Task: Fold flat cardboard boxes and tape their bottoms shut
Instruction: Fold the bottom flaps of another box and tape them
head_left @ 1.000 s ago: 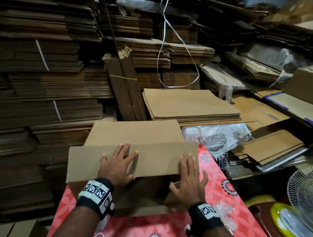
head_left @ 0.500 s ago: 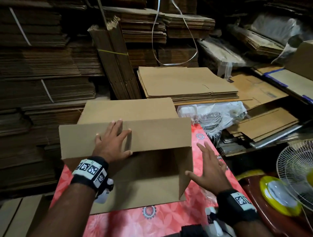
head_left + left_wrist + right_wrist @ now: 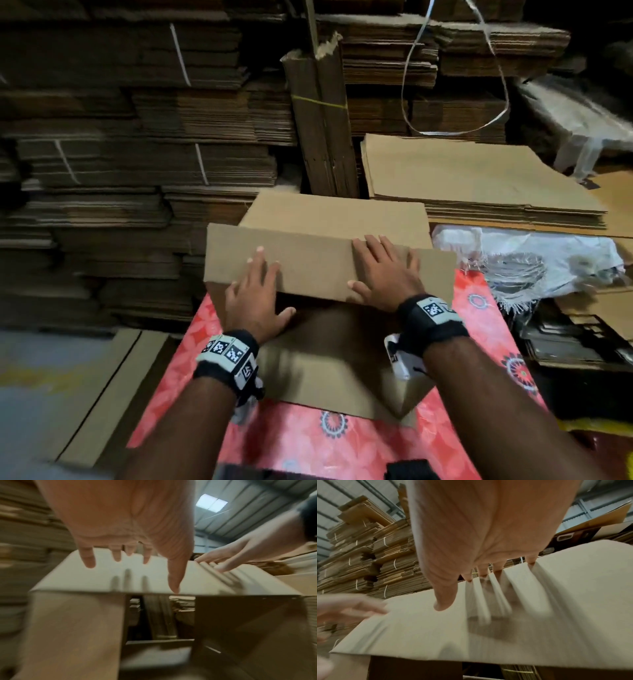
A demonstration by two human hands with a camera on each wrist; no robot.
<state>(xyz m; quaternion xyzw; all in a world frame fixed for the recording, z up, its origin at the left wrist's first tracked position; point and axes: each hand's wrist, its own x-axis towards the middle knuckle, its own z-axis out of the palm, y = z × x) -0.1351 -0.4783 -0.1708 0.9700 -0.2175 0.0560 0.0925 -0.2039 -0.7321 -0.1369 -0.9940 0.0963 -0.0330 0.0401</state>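
Note:
A brown cardboard box (image 3: 329, 363) lies on its side on the red flowered table (image 3: 342, 445), its open bottom facing up and away. Its near long flap (image 3: 308, 263) is folded across the opening; the far flap (image 3: 335, 212) lies behind it. My left hand (image 3: 255, 294) rests flat on the flap's left part with fingers straight (image 3: 89, 559). My right hand (image 3: 383, 270) presses flat on the flap's right part, fingers spread (image 3: 469, 577). In the left wrist view two short side flaps (image 3: 77, 628) stand folded inward under the long flap. No tape is in view.
Tall stacks of bundled flat cardboard (image 3: 137, 137) fill the back and left. A low pile of flat boxes (image 3: 479, 181) lies behind right, with a white woven sack (image 3: 531, 260) in front of it. A flat cardboard sheet (image 3: 102, 394) lies left of the table.
My right hand came back from the table's right side onto the long flap. My left hand slid toward the flap's left edge. The camera view swung left.

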